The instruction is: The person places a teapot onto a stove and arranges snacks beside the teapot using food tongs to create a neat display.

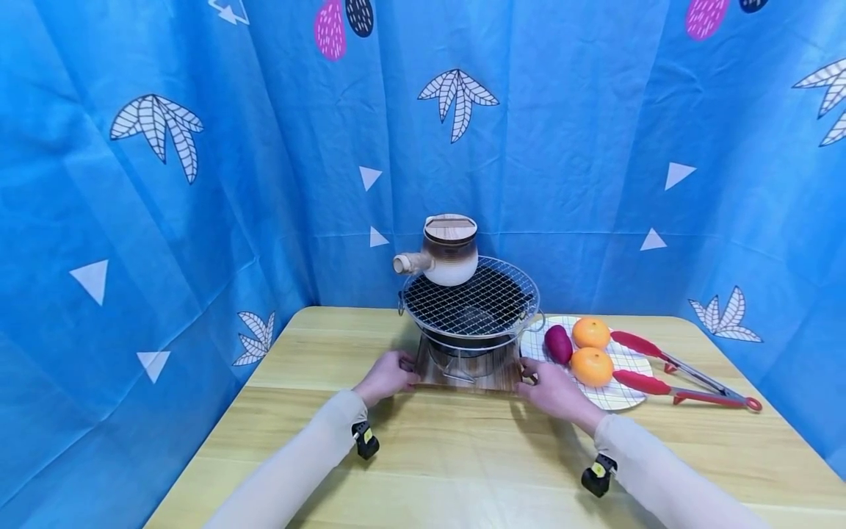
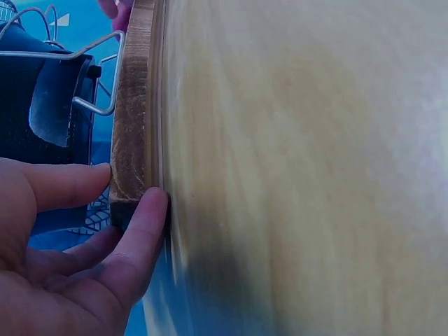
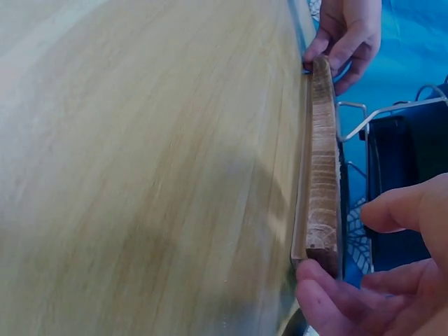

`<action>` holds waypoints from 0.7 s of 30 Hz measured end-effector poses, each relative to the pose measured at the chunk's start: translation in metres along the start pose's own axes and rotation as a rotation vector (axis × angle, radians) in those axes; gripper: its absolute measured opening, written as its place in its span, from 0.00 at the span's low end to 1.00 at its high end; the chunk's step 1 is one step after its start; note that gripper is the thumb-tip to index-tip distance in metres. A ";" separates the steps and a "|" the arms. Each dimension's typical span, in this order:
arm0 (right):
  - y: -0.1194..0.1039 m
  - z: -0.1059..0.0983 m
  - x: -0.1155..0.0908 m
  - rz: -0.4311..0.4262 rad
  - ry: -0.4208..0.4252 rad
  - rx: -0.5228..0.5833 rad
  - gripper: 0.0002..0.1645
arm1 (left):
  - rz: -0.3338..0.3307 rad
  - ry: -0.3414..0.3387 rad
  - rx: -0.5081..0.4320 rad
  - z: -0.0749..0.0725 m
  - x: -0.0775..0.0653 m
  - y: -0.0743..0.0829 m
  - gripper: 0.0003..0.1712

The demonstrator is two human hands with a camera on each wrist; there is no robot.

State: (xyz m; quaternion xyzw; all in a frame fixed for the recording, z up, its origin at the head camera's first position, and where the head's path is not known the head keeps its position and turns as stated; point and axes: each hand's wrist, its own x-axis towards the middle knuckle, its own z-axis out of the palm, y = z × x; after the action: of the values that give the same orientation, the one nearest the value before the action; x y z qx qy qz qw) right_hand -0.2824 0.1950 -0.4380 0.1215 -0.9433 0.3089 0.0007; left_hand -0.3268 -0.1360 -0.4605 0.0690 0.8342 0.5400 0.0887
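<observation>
A small charcoal grill [image 1: 463,364] with a round wire grate [image 1: 472,301] stands on a dark wooden board [image 1: 432,378]. On the grate's back left sits a brown-and-white side-handled pot [image 1: 452,261] with a wooden lid. My left hand [image 1: 390,377] pinches the board's front left corner. In the left wrist view its thumb [image 2: 77,185] lies on the upper edge, a fingertip at the lower edge. My right hand [image 1: 555,389] is at the front right corner. The right wrist view has fingertips [image 3: 318,280] touching the corner, the thumb held apart from the wood.
Right of the grill, a white checked plate [image 1: 621,397] holds two oranges [image 1: 592,366] and a purple oval item [image 1: 558,344]. Red-tipped tongs [image 1: 703,386] lie spread beside it, tips over the plate. Blue curtains [image 1: 562,162] rise behind the wooden table [image 1: 423,470].
</observation>
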 end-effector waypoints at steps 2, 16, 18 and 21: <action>-0.003 -0.003 -0.002 0.026 0.009 0.007 0.37 | -0.008 -0.006 -0.001 -0.001 0.001 0.000 0.26; -0.001 -0.035 -0.018 -0.104 0.041 0.021 0.34 | -0.031 -0.007 -0.012 -0.001 0.002 0.002 0.27; 0.002 -0.040 -0.021 -0.128 0.042 0.021 0.35 | -0.027 -0.006 -0.008 -0.002 0.001 0.004 0.26; 0.008 -0.048 -0.026 -0.157 0.056 -0.012 0.37 | -0.028 -0.004 -0.006 -0.002 0.000 0.005 0.26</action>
State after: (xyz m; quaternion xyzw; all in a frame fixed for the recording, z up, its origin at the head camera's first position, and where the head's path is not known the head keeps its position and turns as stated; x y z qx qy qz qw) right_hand -0.2626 0.2347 -0.4059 0.1864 -0.9323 0.3056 0.0523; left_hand -0.3268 -0.1357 -0.4554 0.0583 0.8331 0.5412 0.0982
